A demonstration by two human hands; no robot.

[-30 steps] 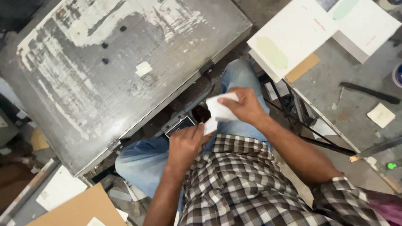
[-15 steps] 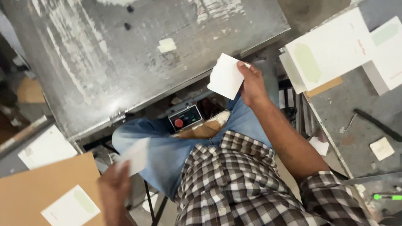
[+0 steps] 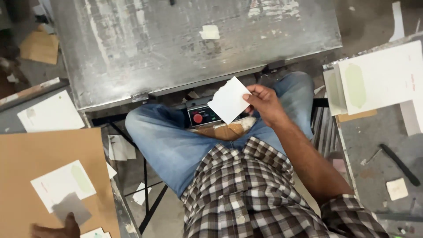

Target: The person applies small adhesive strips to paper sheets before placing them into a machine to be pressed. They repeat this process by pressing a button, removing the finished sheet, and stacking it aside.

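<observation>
My right hand [image 3: 264, 105] is raised over my lap and pinches a small white card [image 3: 229, 99] by its right edge, tilted like a diamond. My left hand [image 3: 57, 228] is at the bottom left corner, mostly cut off by the frame. Its thumb rests on the lower edge of a small grey-looking card [image 3: 70, 207] that lies low over a brown cardboard sheet [image 3: 44, 154]. Beside that card lies a white sheet with a green shape [image 3: 64, 183].
A worn metal table [image 3: 176, 53] stands in front of my knees, with a small pale scrap [image 3: 209, 31] on it. A control box with a red button [image 3: 199, 117] sits under its edge. White sheets with green shapes [image 3: 379, 79] and a black tool [image 3: 400, 164] lie on the right bench.
My hands have separated. The left hand swung down and left with one card to the brown cardboard. The right hand stays raised over my lap with the other card.
</observation>
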